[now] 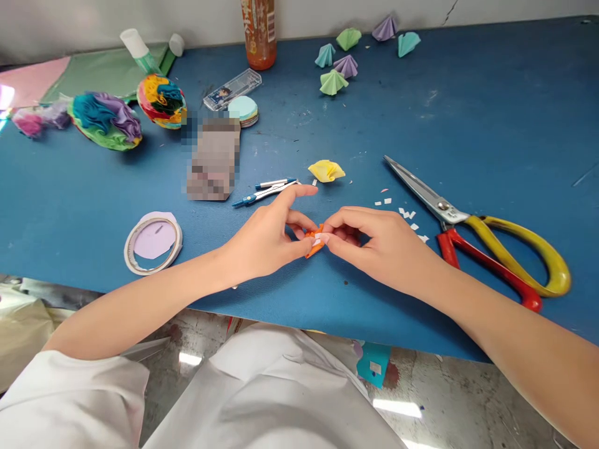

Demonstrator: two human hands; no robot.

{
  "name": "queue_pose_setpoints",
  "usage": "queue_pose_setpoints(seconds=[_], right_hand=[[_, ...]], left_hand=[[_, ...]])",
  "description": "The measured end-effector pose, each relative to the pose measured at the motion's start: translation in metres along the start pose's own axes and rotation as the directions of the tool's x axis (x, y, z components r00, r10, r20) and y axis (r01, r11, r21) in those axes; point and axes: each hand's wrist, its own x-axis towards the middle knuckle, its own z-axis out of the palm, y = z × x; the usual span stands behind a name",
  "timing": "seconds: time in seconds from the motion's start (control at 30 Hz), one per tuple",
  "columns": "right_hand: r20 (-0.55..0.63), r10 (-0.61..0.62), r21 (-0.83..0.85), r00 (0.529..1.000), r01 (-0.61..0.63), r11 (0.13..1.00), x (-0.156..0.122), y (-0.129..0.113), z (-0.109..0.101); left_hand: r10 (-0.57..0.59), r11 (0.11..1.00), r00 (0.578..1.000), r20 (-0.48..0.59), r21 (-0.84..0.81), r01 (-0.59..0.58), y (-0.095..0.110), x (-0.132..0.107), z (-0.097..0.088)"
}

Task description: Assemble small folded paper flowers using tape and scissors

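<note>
At the near edge of the blue table [491, 112], my left hand [269, 240] and right hand [374, 246] both pinch one small pleated orange paper [314, 242] between fingertips. One crumpled yellow paper [326, 170] lies just beyond. Six pleated paper fans [333, 82] sit far back: two teal, two green, two purple. One pair of steel scissors [472, 227], red and yellow handles, lies to my right. One tape ring [153, 243] on the left. Bottle [259, 31] holds orange-brown liquid; clear plastic case [233, 89], contents unclear
</note>
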Motion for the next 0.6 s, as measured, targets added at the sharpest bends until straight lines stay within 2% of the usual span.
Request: queue_pose_setpoints(seconds=[0.6], right_hand=[[-0.112,-0.035,-0.086,0.993,0.025,0.996,-0.0019,-0.0002,0.0060]], left_hand=[[-0.007,1.000,1.000,0.003,0.030,0.007,0.0066,-0.0020,0.0010]])
